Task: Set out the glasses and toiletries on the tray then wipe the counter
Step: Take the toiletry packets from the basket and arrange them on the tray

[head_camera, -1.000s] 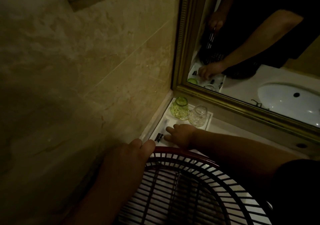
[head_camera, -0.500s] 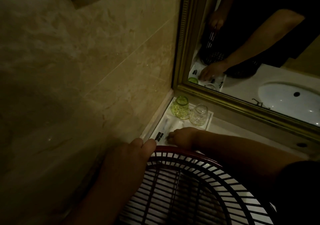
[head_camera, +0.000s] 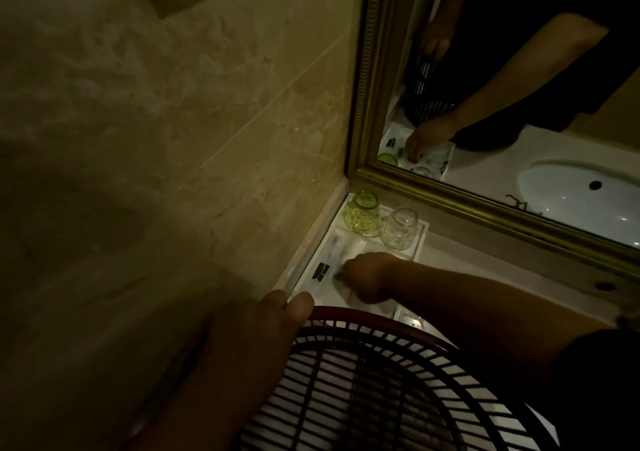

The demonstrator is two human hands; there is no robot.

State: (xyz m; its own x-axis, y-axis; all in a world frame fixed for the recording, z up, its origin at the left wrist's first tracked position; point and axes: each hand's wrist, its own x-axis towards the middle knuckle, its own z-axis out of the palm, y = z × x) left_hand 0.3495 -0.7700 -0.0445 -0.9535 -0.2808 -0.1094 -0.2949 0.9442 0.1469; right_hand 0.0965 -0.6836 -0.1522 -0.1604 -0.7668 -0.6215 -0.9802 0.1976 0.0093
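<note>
Nearest, a dark red slatted basket [head_camera: 398,381], its rim gripped by the left hand [head_camera: 256,339], thumb and fingers [head_camera: 301,306] clenched over the edge. Beyond the basket, a white tray [head_camera: 420,242] on the counter [head_camera: 485,263], set in the corner by the wall; right hand [head_camera: 367,279] knuckles-up on the tray, its grasp not discernible, beside a dark-labelled sachet [head_camera: 322,272]. At the tray's far end, a green glass [head_camera: 363,215] and a clear glass [head_camera: 400,228], inverted, side by side below the gilt-framed mirror [head_camera: 377,69].

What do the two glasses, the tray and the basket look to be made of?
Green glass and clear glass: pressed glass, see-through, dimpled pattern. Tray: glossy white, ceramic or plastic, cannot tell. Basket: moulded plastic probably, dark red slats.
</note>
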